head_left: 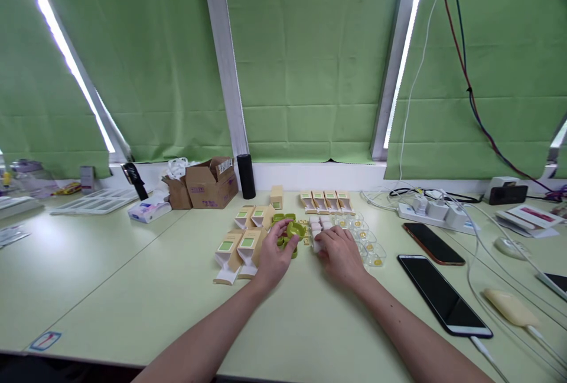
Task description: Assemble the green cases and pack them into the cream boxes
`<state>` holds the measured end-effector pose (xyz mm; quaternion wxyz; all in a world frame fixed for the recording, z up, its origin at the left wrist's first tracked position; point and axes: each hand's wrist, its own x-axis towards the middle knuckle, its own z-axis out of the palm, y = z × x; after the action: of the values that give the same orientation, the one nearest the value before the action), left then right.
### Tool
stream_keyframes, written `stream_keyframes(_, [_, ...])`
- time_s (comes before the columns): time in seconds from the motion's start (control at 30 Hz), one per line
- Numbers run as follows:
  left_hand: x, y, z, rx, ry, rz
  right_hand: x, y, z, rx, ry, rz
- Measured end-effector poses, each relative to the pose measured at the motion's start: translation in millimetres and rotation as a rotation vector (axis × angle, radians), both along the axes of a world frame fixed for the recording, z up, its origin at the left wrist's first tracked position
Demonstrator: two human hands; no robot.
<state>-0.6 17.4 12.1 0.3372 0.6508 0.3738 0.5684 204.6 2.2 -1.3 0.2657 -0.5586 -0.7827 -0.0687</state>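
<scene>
Green case [296,230], clamped in the left fingers [279,228], is best held lightly and level; a pale block [316,246] lies at the right fingers [326,237], their grip indiscernible.

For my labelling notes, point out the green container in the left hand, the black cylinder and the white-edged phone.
Green container [296,230]: head view, middle of its body.
Black cylinder [246,177]: head view, middle of its side.
White-edged phone [444,294]: head view, its dark screen.

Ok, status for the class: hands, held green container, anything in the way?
Left hand holding green container. Right hand at pale blocks. Nothing visibly blocking either hand.
</scene>
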Motion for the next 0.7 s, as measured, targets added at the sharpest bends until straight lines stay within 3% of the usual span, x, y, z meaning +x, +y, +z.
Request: stream_keyframes(0.7, [0.5,-1.7,2.0,-0.026,-0.027,-0.066,1.7,4.0,-5.2,0.069,-0.095,-0.051])
